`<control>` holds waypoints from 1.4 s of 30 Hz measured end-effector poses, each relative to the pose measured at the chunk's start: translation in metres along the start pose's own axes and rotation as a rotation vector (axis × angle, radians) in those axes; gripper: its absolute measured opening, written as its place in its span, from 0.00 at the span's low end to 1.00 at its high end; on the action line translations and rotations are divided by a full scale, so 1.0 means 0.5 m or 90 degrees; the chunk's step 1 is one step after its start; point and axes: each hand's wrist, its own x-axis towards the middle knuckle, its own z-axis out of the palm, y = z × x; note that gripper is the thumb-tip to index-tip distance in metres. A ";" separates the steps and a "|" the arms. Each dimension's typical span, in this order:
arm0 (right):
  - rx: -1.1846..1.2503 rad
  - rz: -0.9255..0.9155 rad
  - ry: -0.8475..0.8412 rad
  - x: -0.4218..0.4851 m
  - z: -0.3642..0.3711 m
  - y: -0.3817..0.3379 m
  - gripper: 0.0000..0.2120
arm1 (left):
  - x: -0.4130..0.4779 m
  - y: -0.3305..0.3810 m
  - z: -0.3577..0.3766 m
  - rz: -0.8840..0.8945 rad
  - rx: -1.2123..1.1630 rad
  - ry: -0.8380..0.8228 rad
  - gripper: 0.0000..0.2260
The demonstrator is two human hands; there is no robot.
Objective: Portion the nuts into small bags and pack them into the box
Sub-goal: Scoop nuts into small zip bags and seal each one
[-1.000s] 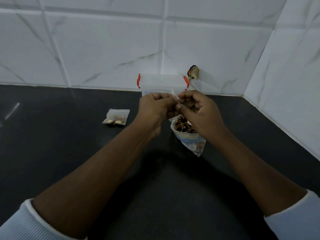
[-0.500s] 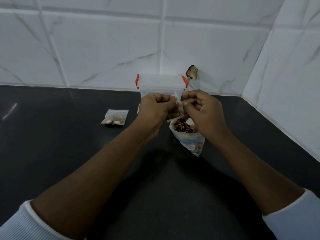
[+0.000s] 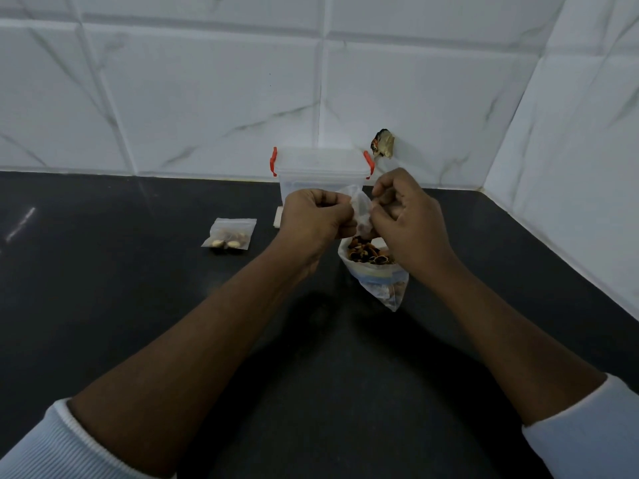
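Observation:
Above the counter I hold a small clear bag (image 3: 359,209) between both hands. My left hand (image 3: 313,221) pinches its left side and my right hand (image 3: 406,219) pinches its right side with curled fingers. Just below them an open plastic bag of nuts (image 3: 371,267) sits on the dark counter, partly hidden by my right hand. A filled small bag (image 3: 230,235) lies flat to the left. The clear plastic box (image 3: 321,169) with red clips stands behind my hands against the wall, its lid on.
A black counter (image 3: 138,288) runs to white tiled walls at the back and right. A small brown object (image 3: 383,144) hangs on the wall right of the box. Something pale and flat (image 3: 277,217) lies by the box's left foot.
My hands have drawn slightly apart and the small bag now shows more clearly between them. The nut bag and the filled small bag have not moved.

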 end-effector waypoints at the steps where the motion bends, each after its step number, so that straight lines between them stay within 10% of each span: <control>1: -0.012 -0.001 0.008 0.002 -0.005 0.003 0.09 | 0.000 -0.001 0.001 0.003 0.000 0.012 0.03; 9: -0.179 -0.074 -0.041 0.015 -0.005 0.022 0.12 | -0.010 -0.006 0.003 0.025 0.025 0.026 0.15; 24: 0.102 0.048 -0.140 0.019 -0.020 0.024 0.11 | -0.010 0.020 -0.022 0.260 0.363 -0.114 0.11; 30: 0.188 0.055 -0.166 0.013 -0.017 0.011 0.13 | 0.006 0.018 -0.056 0.344 0.721 -0.179 0.38; 42: 0.095 -0.028 -0.165 0.004 0.001 0.022 0.10 | 0.008 -0.031 -0.033 0.519 0.793 -0.115 0.27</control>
